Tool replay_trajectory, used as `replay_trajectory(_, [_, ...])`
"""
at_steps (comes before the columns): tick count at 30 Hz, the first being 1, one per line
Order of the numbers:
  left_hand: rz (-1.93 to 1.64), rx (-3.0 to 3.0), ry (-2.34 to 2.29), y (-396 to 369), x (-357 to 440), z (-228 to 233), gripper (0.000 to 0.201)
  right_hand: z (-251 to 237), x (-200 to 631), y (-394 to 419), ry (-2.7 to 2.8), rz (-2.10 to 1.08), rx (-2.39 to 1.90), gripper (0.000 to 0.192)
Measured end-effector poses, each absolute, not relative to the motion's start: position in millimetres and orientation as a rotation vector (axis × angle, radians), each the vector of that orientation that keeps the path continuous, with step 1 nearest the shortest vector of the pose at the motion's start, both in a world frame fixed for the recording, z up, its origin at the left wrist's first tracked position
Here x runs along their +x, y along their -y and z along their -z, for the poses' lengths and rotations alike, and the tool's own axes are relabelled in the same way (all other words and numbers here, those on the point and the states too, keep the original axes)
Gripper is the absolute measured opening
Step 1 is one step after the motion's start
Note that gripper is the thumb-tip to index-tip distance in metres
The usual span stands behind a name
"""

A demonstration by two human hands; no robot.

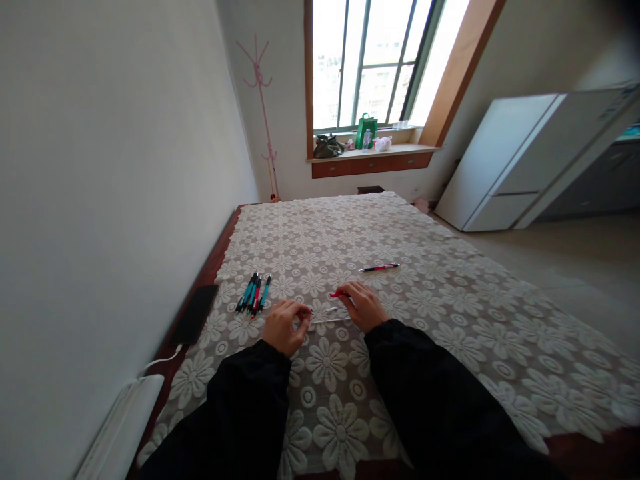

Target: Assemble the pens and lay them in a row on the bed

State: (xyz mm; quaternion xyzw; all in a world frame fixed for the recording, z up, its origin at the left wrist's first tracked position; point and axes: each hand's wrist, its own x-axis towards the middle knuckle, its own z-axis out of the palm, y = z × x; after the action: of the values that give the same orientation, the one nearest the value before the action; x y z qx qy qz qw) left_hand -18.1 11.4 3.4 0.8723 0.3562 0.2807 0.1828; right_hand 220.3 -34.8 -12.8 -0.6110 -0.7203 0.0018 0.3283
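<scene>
my left hand [283,325] – pinching thin white refill [327,321], I think | right hand [364,305] – gripping red pen part [338,295] | tabletop [450,320]

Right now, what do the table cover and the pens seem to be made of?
Table cover: looks like cream crocheted lace, matte, with openwork flowers showing dark wood beneath. Pens: probably glossy plastic, in teal, red and black; too small to be sure.

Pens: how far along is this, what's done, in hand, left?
Looks done: a cluster of pens lies together left of the hands. In hand: the right hand holds a red pen part, the left hand pinches near a thin white piece on the tablecloth. Left, probably: one red pen lying apart.
</scene>
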Motion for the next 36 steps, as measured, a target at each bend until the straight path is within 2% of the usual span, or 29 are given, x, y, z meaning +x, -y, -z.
replay_trajectory(4, [-0.837,2.416,-0.941,-12,-17,-3,0.022,8,201,40,2.068,-0.191,-1.329,0.019])
replay_trajectory(10, [-0.89,2.343,-0.876,-10,-16,-2,0.014,13,185,44,1.973,-0.321,-1.349,0.02])
replay_trajectory(19, [-1.063,2.016,-0.954,-10,-13,0,0.016,18,204,36,1.825,-0.119,-1.584,0.016])
replay_trajectory(26, [-1.29,1.759,-0.809,-10,-15,0,0.018,27,207,35,1.899,-0.063,-1.75,0.011])
replay_trajectory(36, [-1.183,2.025,-0.889,-5,-15,-1,0.018,25,205,34,2.017,-0.11,-1.7,0.009])
